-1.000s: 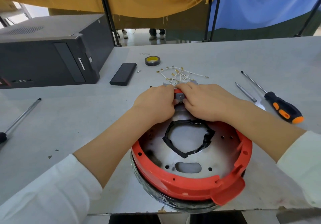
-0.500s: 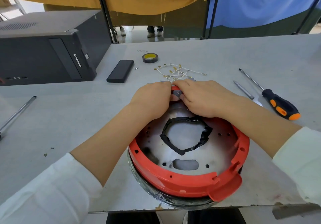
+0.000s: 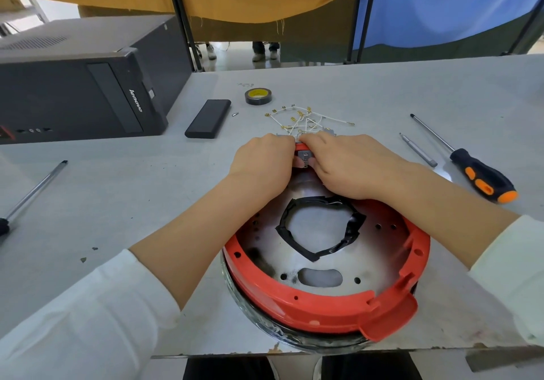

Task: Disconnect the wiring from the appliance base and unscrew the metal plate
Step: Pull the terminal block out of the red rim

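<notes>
Both my hands, left hand [image 3: 263,163] and right hand [image 3: 348,164], pinch together on the small metal connector [image 3: 303,155] at the far rim of the red base [image 3: 323,306], steadying it so the wiring [image 3: 306,120] beyond can come free.

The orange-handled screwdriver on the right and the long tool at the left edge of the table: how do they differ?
The orange-handled screwdriver shows whole, with a thick black and orange handle; the long tool shows a bare metal shaft, its dark handle cut off by the frame edge. The screwdriver lies right of the appliance base, the long tool far left of it. Both lie flat on the table, untouched.
</notes>
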Tool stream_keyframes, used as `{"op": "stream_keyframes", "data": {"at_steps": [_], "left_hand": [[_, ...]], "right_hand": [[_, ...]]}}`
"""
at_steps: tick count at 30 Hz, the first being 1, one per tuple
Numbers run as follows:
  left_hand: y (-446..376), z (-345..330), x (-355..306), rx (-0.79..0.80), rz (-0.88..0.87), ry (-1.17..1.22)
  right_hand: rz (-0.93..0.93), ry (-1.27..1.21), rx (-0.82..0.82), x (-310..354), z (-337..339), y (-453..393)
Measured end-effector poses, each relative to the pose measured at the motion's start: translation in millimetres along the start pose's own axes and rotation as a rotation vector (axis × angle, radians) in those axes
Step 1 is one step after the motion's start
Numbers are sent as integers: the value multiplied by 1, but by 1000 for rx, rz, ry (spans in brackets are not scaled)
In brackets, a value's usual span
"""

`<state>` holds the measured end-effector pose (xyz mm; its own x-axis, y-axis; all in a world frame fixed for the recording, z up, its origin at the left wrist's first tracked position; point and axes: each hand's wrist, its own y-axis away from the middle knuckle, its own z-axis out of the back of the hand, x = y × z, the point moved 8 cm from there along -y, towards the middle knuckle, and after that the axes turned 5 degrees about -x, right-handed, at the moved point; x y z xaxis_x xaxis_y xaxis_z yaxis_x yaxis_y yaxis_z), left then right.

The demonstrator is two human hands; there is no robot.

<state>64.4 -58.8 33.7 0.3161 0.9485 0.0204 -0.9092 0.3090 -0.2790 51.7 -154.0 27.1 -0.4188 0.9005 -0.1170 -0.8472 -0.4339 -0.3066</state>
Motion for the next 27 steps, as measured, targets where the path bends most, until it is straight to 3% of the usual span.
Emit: {"op": "stream_keyframes", "data": {"at_steps": [14, 27], "left_hand": [[4, -2, 1, 36, -66, 54], [4, -2, -2, -45, -48, 3]], "right_hand": [[-10, -16, 58, 2, 3, 1], [-31, 36, 41, 2, 1, 0]]}}
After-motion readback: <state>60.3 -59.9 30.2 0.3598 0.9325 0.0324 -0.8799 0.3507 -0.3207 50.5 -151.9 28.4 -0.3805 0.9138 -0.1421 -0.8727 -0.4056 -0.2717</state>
